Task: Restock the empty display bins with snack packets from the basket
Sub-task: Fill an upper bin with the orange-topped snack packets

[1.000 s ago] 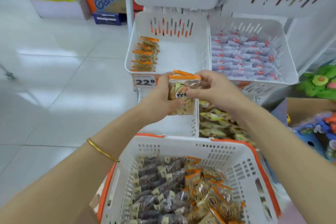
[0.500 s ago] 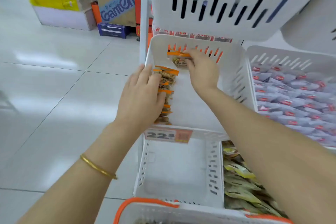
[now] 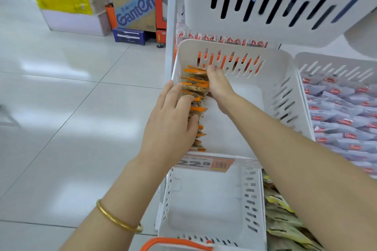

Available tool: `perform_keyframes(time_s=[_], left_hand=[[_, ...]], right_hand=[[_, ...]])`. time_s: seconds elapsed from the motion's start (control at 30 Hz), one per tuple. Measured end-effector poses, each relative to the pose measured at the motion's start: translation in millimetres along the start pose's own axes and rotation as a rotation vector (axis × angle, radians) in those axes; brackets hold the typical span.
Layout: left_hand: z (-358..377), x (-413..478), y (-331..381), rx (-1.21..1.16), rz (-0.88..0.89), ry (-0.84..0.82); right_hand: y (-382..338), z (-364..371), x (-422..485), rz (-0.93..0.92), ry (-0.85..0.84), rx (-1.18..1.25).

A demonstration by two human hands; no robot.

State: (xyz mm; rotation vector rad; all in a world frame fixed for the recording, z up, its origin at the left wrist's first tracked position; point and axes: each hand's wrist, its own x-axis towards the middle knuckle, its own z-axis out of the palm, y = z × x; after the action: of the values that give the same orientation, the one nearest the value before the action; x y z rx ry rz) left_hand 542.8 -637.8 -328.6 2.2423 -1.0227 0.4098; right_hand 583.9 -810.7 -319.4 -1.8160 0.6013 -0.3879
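Snack packets [image 3: 195,82]: orange-topped, standing in one row along the left wall of the white bin [image 3: 285,79].
Left hand [image 3: 171,122]: released, straight fingers resting on the row's near part.
Right hand [image 3: 219,89]: on the row's far end; grasp cannot be told.
Basket [image 3: 173,243]: orange rim, nearest.

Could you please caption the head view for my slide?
Left hand and right hand touch orange-topped packets inside white bin.

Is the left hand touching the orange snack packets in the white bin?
Touching. In the head view the left hand lies with its fingers on the row of orange-topped packets inside the bin, with no gap showing.
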Motion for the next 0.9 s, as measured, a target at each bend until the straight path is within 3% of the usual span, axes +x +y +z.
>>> perform_keyframes(time_s=[0.1, 0.53, 0.77, 0.9], left_hand=[[-0.1, -0.3, -0.6, 0.001, 0.002, -0.001], [-11.3, -4.2, 5.2, 0.029, 0.033, -0.011], [-39.6, -30.0, 40.5, 0.079, 0.11, 0.017], [-48.0, -65.6, 62.4, 0.089, 0.122, -0.047]], right_hand=[[-8.5, 5.2, -0.8, -0.048, -0.047, -0.085], [-7.0, -25.8, -24.2, 0.04, -0.103, -0.021], [-21.9, -64.0, -83.4, 0.035, -0.181, 0.073], [-25.0, -90.6, -145.6, -0.026, -0.172, 0.128]])
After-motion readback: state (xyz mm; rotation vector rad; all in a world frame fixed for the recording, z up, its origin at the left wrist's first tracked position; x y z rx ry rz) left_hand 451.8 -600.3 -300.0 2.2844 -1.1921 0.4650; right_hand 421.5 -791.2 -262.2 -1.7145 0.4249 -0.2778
